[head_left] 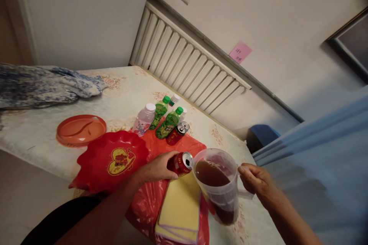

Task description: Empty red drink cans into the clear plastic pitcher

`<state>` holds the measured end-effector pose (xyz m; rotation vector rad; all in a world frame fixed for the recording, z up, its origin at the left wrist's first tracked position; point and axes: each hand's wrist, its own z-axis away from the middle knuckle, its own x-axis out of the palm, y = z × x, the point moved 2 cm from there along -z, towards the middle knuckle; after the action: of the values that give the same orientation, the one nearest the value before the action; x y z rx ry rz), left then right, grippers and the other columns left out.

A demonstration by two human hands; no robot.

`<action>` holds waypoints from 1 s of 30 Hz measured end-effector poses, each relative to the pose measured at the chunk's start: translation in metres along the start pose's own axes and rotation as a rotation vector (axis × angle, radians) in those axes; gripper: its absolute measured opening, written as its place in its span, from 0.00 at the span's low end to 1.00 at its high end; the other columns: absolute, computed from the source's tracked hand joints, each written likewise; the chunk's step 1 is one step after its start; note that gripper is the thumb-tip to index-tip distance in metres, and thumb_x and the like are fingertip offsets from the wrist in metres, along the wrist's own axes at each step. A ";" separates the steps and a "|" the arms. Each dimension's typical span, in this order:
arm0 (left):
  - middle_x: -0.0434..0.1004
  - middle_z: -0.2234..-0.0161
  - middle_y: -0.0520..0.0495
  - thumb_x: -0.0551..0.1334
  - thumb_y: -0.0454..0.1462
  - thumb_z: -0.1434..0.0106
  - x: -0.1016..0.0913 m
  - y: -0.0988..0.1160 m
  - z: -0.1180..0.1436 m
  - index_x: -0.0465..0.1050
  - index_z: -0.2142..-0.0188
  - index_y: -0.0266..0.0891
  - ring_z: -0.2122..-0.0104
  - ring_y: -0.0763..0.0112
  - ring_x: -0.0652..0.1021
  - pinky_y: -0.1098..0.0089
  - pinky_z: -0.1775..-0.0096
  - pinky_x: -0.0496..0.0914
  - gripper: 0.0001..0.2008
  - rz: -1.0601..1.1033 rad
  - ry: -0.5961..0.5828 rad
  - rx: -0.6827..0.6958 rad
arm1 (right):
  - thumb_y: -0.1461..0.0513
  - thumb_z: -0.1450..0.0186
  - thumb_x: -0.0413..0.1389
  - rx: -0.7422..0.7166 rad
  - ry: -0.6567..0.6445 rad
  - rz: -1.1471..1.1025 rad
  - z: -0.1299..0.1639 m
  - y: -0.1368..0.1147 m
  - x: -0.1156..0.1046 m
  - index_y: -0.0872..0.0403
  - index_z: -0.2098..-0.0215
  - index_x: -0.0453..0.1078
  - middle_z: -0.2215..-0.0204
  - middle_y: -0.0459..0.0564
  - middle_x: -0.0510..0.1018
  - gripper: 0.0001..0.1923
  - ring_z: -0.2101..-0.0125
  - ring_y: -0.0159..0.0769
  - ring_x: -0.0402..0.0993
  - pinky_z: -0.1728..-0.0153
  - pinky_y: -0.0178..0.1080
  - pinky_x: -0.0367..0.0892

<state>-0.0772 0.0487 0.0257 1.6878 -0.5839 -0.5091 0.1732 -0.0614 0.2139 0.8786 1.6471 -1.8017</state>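
Note:
My left hand (159, 167) is wrapped round a red drink can (178, 164), tilted with its opened top toward the pitcher. A clear plastic pitcher (215, 191), partly filled with brown liquid, is in my right hand (254, 179), whose fingers close on its handle. The pitcher's spout lies right at the can's rim; whether they touch, I cannot tell. Below the can lies a stack of yellow cloths (179, 210) on a red plastic bag (146, 199).
Behind the can stand another red can (176, 134), green-capped bottles (169, 123) and a white-capped bottle (144, 120). A red scalloped tray (94, 157) and an orange lid (82, 130) lie left on the floral-clothed table (126, 84). A radiator (186, 57) lines the wall.

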 end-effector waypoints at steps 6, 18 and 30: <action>0.75 0.47 0.47 0.69 0.33 0.54 -0.002 0.004 0.002 0.67 0.43 0.43 0.50 0.56 0.75 0.64 0.50 0.70 0.37 -0.050 0.001 0.023 | 0.42 0.41 0.54 -0.018 0.017 0.026 -0.001 -0.006 0.000 0.51 0.84 0.56 0.87 0.40 0.55 0.27 0.83 0.28 0.48 0.83 0.33 0.48; 0.75 0.46 0.47 0.69 0.33 0.54 -0.004 0.007 0.003 0.67 0.42 0.43 0.49 0.54 0.75 0.62 0.48 0.69 0.38 -0.088 -0.006 0.016 | 0.44 0.42 0.55 -0.036 0.019 0.055 -0.001 -0.014 -0.001 0.52 0.84 0.58 0.86 0.40 0.55 0.25 0.83 0.28 0.48 0.84 0.33 0.48; 0.75 0.47 0.48 0.69 0.32 0.54 -0.003 0.009 0.004 0.67 0.42 0.42 0.49 0.54 0.75 0.63 0.48 0.68 0.37 -0.086 -0.016 0.015 | 0.43 0.42 0.55 -0.027 -0.003 0.076 -0.002 -0.015 -0.002 0.51 0.84 0.57 0.86 0.40 0.55 0.26 0.82 0.28 0.48 0.83 0.33 0.48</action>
<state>-0.0829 0.0461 0.0343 1.7303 -0.5296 -0.5823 0.1634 -0.0584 0.2247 0.9130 1.6109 -1.7249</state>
